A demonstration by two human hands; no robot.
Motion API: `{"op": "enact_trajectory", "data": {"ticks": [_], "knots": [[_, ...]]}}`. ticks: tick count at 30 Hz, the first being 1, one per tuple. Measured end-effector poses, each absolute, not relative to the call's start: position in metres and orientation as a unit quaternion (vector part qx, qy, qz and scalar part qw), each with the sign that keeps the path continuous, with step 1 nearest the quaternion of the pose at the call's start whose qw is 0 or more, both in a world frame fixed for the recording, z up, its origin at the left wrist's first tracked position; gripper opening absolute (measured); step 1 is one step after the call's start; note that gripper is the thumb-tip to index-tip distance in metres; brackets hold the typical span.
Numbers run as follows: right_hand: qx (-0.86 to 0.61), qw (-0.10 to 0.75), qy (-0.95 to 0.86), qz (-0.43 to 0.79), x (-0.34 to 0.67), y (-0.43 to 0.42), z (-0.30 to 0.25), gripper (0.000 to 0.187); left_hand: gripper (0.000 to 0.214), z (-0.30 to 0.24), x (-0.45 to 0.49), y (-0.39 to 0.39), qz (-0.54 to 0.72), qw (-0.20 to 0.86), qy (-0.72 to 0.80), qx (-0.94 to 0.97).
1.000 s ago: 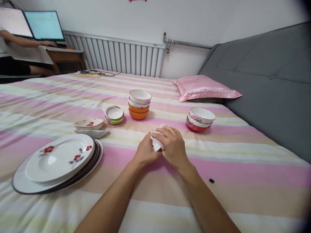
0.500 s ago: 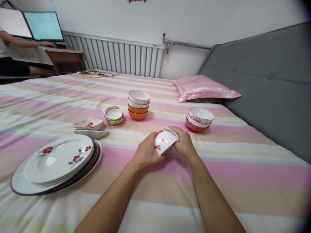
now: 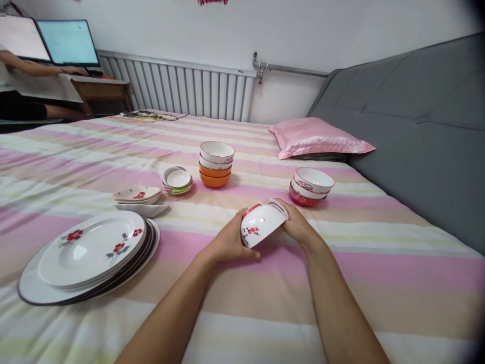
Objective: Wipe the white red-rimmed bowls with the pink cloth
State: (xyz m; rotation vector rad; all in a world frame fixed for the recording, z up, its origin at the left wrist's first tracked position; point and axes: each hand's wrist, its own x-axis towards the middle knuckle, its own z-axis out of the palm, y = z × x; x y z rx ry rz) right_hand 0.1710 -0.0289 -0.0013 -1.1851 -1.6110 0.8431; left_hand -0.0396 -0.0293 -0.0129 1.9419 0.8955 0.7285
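Observation:
A white bowl (image 3: 262,225) with red blossoms is tilted on its side between my hands, its outer wall towards me. My left hand (image 3: 229,237) grips the bowl's left side, thumb along the near edge. At the bowl's right side my right hand (image 3: 293,220) is closed on a pale cloth (image 3: 278,203), which is pressed against the bowl's wall; most of the fingers are hidden behind. To the right stands a stack of bowls (image 3: 311,187), red at the bottom and white above. Another stack of bowls (image 3: 215,164), orange below and white on top, is beyond my left hand.
Plates (image 3: 94,247) are piled at the left, with oval dishes (image 3: 137,194) and small saucers (image 3: 178,179) behind them. A pink pillow (image 3: 320,137) lies by the grey headboard (image 3: 413,116). Cables (image 3: 147,116) lie at the far edge. A person's arm (image 3: 34,66) rests at a desk.
The bowl has turned and shifted slightly right, showing more of its blossom pattern. My right hand and the cloth have moved to the right. My left thumb has lifted outward a little.

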Motion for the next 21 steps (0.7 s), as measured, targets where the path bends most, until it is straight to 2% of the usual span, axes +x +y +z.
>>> {"op": "enact_trajectory", "data": {"ticks": [5,9,14,21], "knots": [[-0.48,0.493,-0.623,0.373,0.168,-0.03,-0.001,0.04,0.079,-0.007,-0.038,-0.031,0.303,0.349,0.386,0.799],[-0.472,0.482,-0.622,0.396,0.165,-0.031,-0.001,0.036,0.062,0.001,-0.037,-0.034,0.314,0.299,0.402,0.806],[-0.472,0.475,-0.62,0.41,0.162,-0.032,0.0,0.034,0.055,0.006,-0.037,-0.036,0.324,0.284,0.41,0.804],[-0.48,0.462,-0.639,0.385,0.163,-0.031,-0.001,0.035,0.058,0.005,-0.038,-0.035,0.314,0.312,0.41,0.798]]}}
